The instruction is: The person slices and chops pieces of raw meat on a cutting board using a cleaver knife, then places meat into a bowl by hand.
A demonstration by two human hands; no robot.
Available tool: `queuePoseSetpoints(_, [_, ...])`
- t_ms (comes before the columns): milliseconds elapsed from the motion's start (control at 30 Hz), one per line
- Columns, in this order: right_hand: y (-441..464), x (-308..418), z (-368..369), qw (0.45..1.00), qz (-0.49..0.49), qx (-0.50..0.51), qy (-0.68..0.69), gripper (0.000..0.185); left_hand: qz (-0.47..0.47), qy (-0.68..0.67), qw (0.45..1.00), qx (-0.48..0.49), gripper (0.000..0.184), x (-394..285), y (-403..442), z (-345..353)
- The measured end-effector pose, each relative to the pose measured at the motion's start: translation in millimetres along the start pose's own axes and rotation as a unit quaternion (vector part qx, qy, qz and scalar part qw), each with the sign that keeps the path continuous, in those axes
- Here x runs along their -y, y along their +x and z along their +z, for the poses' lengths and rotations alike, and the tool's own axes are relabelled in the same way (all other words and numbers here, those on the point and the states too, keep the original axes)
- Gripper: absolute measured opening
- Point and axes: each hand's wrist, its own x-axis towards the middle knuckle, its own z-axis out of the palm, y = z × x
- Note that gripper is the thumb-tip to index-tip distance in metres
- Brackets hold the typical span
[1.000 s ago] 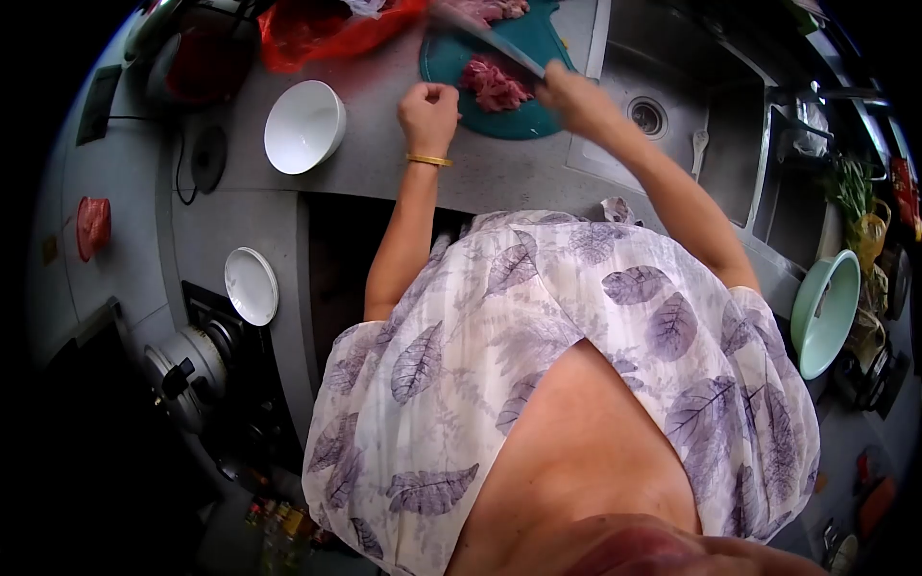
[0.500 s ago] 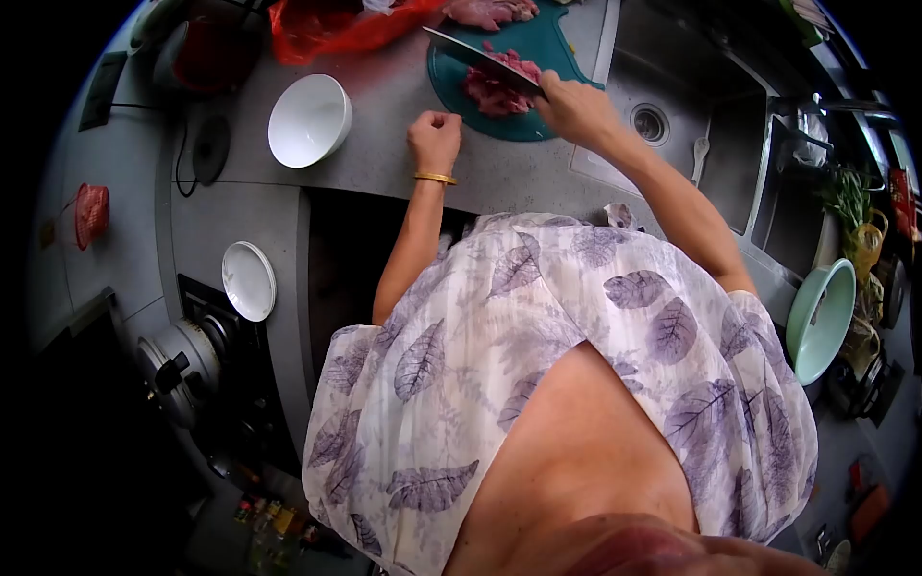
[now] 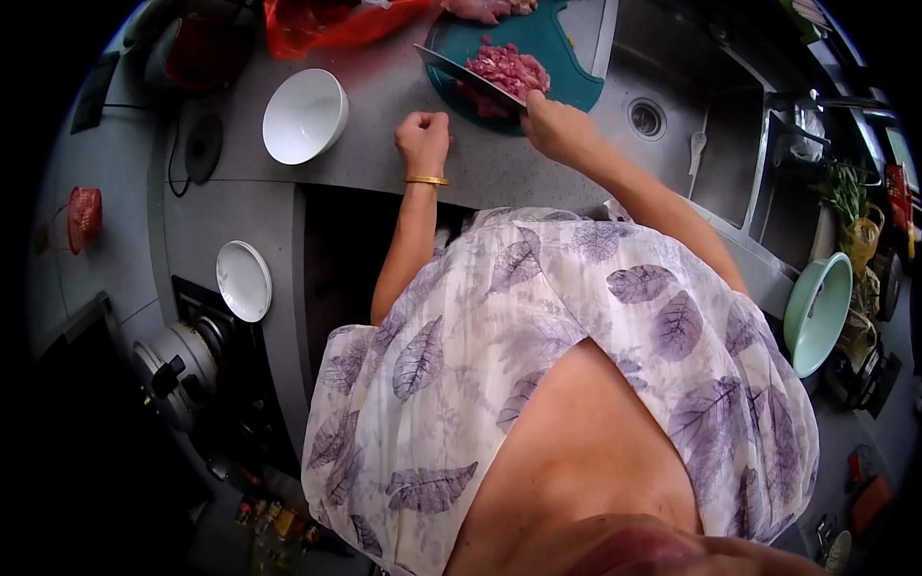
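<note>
My right hand (image 3: 559,127) is wrapped round the handle of a kitchen knife (image 3: 471,77). The blade lies across the near side of a pile of chopped raw meat (image 3: 511,69) on a green cutting board (image 3: 578,91). At the board's far edge is a larger piece of raw meat (image 3: 485,9). My left hand (image 3: 423,139), with a yellow bangle at the wrist, is curled closed at the counter's front, left of the board. Whether its fingers hold anything is hidden.
A white bowl (image 3: 305,117) stands left of my left hand. Behind it lies a red plastic bag (image 3: 327,29). The steel sink (image 3: 663,72) is to the right of the board, with a green basin (image 3: 818,315) farther right. White plates (image 3: 244,281) and a pot (image 3: 178,370) are at left.
The knife has come nearer to me and slightly left, from across the meat to its near side, exposing more of the pile. My left hand stays curled, in nearly the same place.
</note>
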Motion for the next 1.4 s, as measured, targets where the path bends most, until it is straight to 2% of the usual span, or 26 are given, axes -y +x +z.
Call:
queuePoseSetpoints(67, [6,-10,4,1.000,-0.004,-0.002,-0.022,0.023,0.005,-0.003,1.000,0.005,0.011,-5,0,-1])
queuePoseSetpoints(167, [6,8,-34,1.000,-0.007,-0.023,-0.018,0.022,0.012,-0.016,1.000,0.005,0.011,-13,-4,-2])
queuePoseSetpoints(267, [3,4,-4,0.999,0.035,-0.027,0.019,0.022,0.024,-0.044,0.999,0.004,0.009,-14,-7,-4])
queuePoseSetpoints(300, [2,5,4,1.000,0.025,0.000,0.010,0.021,0.031,-0.055,0.998,0.005,0.009,-15,-7,-4])
queuePoseSetpoints(400, [5,-4,-4,0.999,0.037,0.003,-0.005,0.022,0.028,-0.049,0.998,0.012,0.009,-17,-7,-4])
queuePoseSetpoints(433, [7,-6,-13,1.000,0.004,-0.006,-0.016,0.023,0.028,-0.046,0.999,0.007,0.009,-18,-9,-5])
queuePoseSetpoints(533, [9,5,-33,0.998,0.018,-0.065,0.018,0.024,0.020,-0.043,0.999,0.005,0.010,-18,-12,-8])
queuePoseSetpoints(667, [8,-22,2,0.999,0.040,-0.006,0.009,0.023,0.021,-0.044,0.999,0.016,0.009,-22,-11,-7])
queuePoseSetpoints(800, [9,2,-39,0.999,0.035,-0.019,0.018,0.025,0.007,-0.022,0.999,0.022,0.010,-20,-8,-8])
queuePoseSetpoints(833, [8,7,-36,0.997,0.051,-0.045,0.043,0.024,0.005,-0.022,0.999,0.029,0.010,-17,-11,-9])
queuePoseSetpoints(967, [6,-16,7,0.999,0.050,-0.008,0.003,0.026,0.004,-0.033,0.999,0.041,0.010,-16,-10,-9])
queuePoseSetpoints(1100, [13,-2,-38,1.000,0.012,-0.016,-0.010,0.025,0.018,-0.057,0.998,0.015,0.009,-17,-9,-8])
queuePoseSetpoints(1200, [9,-12,-7,0.998,0.041,-0.043,-0.004,0.025,0.013,-0.056,0.998,0.024,0.009,-16,-11,-10])
queuePoseSetpoints(1267, [8,-20,2,0.999,0.036,-0.013,-0.010,0.025,0.009,-0.061,0.998,0.025,0.009,-17,-11,-10])
queuePoseSetpoints(1400, [12,-7,-29,0.999,0.025,-0.020,0.005,0.026,0.010,-0.058,0.998,0.018,0.009,-18,-10,-8])
